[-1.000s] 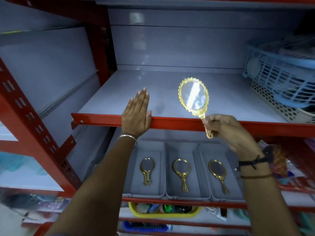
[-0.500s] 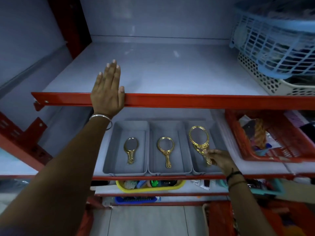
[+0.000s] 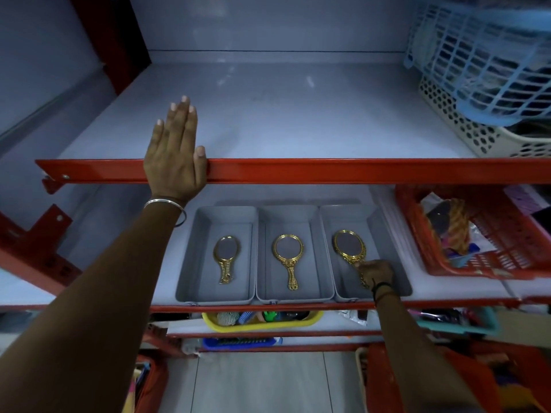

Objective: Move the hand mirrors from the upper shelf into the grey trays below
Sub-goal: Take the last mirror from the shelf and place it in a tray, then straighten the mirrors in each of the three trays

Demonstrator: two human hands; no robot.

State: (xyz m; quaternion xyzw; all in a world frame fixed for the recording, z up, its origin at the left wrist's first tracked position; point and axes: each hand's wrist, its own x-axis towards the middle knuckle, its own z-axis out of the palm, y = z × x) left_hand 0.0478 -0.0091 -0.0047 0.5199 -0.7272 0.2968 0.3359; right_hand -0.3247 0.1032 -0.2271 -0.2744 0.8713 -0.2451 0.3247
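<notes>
Three grey trays stand side by side on the lower shelf: left (image 3: 190, 263), middle (image 3: 262, 222) and right (image 3: 378, 222). A gold hand mirror (image 3: 226, 257) lies in the left tray, and another (image 3: 288, 257) lies in the middle one. In the right tray my right hand (image 3: 374, 271) pinches the handle of a third gold mirror (image 3: 349, 247), whose oval head rests low in the tray. Whether another mirror lies under it is hidden. My left hand (image 3: 174, 150) lies flat on the red front edge of the upper shelf (image 3: 298, 171), fingers together, holding nothing.
A light blue basket (image 3: 477, 55) sits on a cream perforated basket (image 3: 477, 135) at the upper shelf's right. A red basket of goods (image 3: 492, 257) stands right of the trays. A yellow tray (image 3: 262, 321) and blue comb pack (image 3: 238, 342) lie on shelves below.
My right hand brought the gold mirror down from in front of the upper shelf into the right grey tray and has lowered it further. The left hand stayed on the shelf edge.
</notes>
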